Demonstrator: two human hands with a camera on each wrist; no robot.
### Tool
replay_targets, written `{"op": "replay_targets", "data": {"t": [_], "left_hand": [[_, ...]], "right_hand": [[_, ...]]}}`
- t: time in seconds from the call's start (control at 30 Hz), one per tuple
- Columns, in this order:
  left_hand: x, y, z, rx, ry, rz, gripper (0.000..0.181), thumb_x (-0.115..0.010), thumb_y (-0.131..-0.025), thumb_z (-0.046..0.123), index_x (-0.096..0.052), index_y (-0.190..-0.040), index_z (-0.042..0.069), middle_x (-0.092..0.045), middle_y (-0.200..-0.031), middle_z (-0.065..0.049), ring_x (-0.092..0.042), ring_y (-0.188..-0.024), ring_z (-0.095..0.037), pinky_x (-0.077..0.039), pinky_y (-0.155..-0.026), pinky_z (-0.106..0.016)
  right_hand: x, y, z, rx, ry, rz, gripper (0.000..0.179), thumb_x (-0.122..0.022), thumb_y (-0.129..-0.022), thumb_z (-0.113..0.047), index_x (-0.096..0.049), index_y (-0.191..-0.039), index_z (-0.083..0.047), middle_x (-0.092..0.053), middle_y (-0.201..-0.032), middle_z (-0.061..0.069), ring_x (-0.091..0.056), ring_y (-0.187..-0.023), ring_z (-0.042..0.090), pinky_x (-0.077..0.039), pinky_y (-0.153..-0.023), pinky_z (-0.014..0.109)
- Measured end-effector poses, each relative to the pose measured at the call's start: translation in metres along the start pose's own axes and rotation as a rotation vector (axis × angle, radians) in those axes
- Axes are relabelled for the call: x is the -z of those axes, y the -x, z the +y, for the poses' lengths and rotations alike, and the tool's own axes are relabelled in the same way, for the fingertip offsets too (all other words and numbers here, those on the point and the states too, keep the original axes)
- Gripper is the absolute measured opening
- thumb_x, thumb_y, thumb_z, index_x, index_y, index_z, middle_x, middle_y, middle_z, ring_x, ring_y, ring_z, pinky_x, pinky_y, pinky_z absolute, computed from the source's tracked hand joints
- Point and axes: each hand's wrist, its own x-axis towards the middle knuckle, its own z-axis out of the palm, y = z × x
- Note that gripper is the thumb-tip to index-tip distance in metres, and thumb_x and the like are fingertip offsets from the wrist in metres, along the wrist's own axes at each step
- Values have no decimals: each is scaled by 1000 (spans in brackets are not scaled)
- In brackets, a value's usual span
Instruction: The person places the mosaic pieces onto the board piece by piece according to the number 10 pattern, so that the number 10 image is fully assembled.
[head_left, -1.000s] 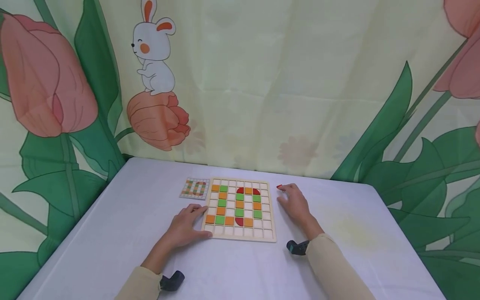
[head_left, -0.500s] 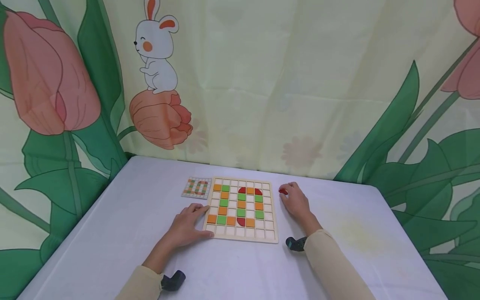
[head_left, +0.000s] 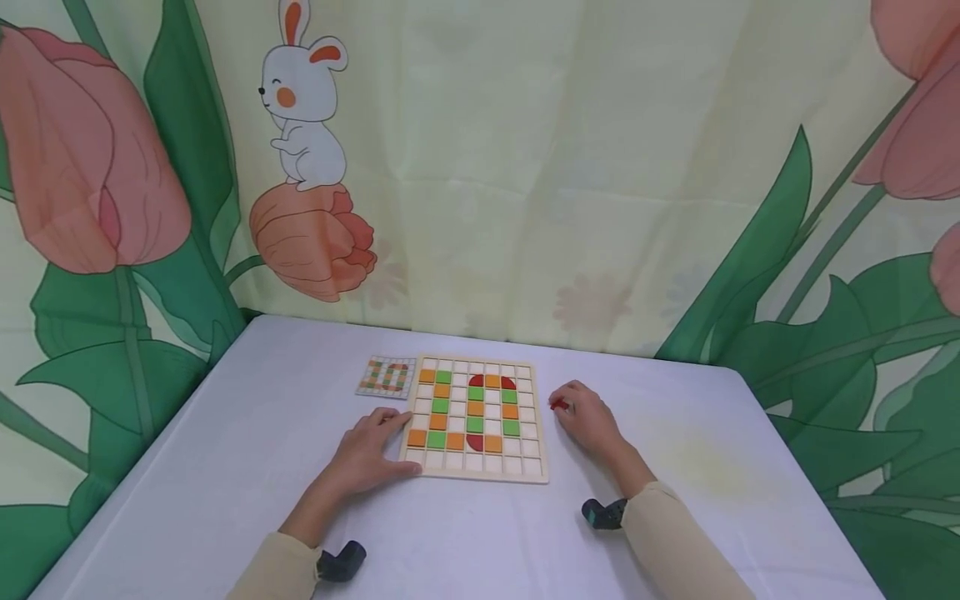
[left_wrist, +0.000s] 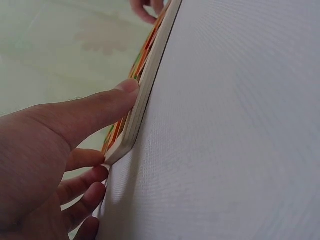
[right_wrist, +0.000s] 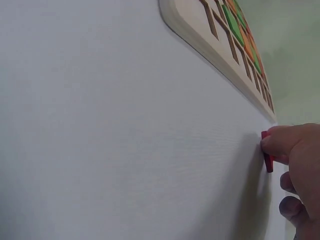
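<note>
A square wooden grid board [head_left: 517,468] lies on the white table, with orange, green and rounded red tiles set in its cells. My left hand [head_left: 363,454] rests at the board's left side and near-left corner. In the left wrist view its thumb [left_wrist: 107,105] lies along the board's edge, and the other fingers are loosely bent beside the corner. To the right of the board, my right hand [head_left: 592,421] pinches a small red tile [head_left: 558,404] between thumb and fingers. The right wrist view shows this red tile [right_wrist: 267,155] standing on edge, close over the table.
A small pattern card [head_left: 386,377] with a coloured grid lies at the board's upper left. The white tablecloth [head_left: 465,542] covers the table, and a printed curtain [head_left: 487,167] hangs behind its far edge. Dark wrist devices [head_left: 341,562] sit at both sleeves.
The red tile has been turned in my right fingers, and that hand has drawn slightly nearer to me. My left hand keeps its place at the board.
</note>
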Motion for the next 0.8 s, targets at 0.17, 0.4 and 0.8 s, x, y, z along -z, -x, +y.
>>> {"op": "replay_targets", "data": {"t": [0.17, 0.4, 0.8], "left_hand": [[1, -1, -3, 0, -1, -5, 90, -85, -68, 45, -47, -145, 19, -46, -141, -9, -43, -125, -28, -37, -103, -56], [1, -3, -6, -3, 2, -10, 90, -84, -68, 47, -46, -145, 19, -46, -141, -8, -42, -126, -28, -36, -104, -58], [1, 0, -2, 4, 28, -10, 89, -85, -68, 46, -47, -144, 19, -47, -141, -9, -43, -126, -28, -37, -104, -56]], "right_hand": [[2, 15, -6, 52, -36, -37, 16, -69, -86, -8, -72, -97, -19, -64, -106, 1, -58, -100, 19, -53, -92, 42], [4, 24, -7, 28, -24, -39, 28, -74, -85, -18, -68, -112, -16, -62, -114, 2, -57, -103, 18, -53, -93, 40], [-1, 17, -4, -15, 16, -31, 21, -74, -81, -20, -69, -99, -11, -59, -92, 2, -52, -84, 17, -52, -77, 32]]}}
